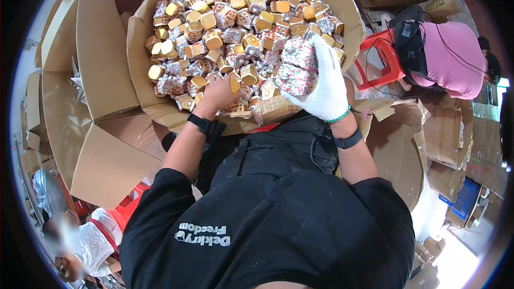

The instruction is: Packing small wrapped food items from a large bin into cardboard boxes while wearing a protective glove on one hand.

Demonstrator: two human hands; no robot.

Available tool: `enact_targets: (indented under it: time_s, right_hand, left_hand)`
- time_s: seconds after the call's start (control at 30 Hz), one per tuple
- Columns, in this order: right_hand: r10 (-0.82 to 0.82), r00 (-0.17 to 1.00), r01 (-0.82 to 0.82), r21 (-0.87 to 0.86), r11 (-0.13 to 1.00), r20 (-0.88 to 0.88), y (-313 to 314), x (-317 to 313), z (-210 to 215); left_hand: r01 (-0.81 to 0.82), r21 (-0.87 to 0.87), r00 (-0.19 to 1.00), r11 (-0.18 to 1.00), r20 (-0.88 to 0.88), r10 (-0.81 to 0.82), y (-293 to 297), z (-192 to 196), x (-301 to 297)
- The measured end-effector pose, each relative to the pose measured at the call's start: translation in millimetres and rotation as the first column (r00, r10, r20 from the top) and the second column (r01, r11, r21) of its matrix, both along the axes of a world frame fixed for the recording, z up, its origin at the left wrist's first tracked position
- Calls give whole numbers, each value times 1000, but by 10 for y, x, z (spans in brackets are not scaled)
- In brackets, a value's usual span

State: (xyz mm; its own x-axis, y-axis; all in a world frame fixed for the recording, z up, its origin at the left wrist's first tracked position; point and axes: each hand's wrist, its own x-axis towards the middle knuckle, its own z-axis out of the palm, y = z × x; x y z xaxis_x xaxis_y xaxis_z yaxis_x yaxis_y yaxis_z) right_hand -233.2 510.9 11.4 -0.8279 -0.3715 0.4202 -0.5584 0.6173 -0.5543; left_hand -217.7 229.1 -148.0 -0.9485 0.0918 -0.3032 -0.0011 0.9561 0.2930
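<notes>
A large cardboard box (140, 59) in front of me is heaped with small patterned tins (225, 16), many with gold ends and some in clear wrap. My left hand (218, 95), bare, reaches to the near side of the heap. Its fingers are curled around a small gold-ended tin (235, 83), partly hidden by the hand. In a white knit glove, my right hand (327, 77) holds a clear-wrapped pack (297, 64) with a red, green and white pattern, above the right part of the heap. Its thumb lies under the pack and its fingers behind it.
Open cardboard boxes stand to the left (99, 53) and lower right (393, 150). At the right, a person in a pink top (450, 59) bends beside a red plastic stool (383, 61). Another person (93, 246) is at the lower left. A blue crate (467, 198) sits far right.
</notes>
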Motion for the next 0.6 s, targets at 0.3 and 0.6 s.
enact_targets:
  time_s: [0.3,0.6]
  right_hand:
    - [-182,980,182,4,983,84,670,120,281]
    - [-918,301,208,922,327,257,2975,659,12]
  left_hand:
    - [-3,-35,997,999,71,5,143,-128,40]
    - [-10,-47,999,999,52,12,123,-241,-86]
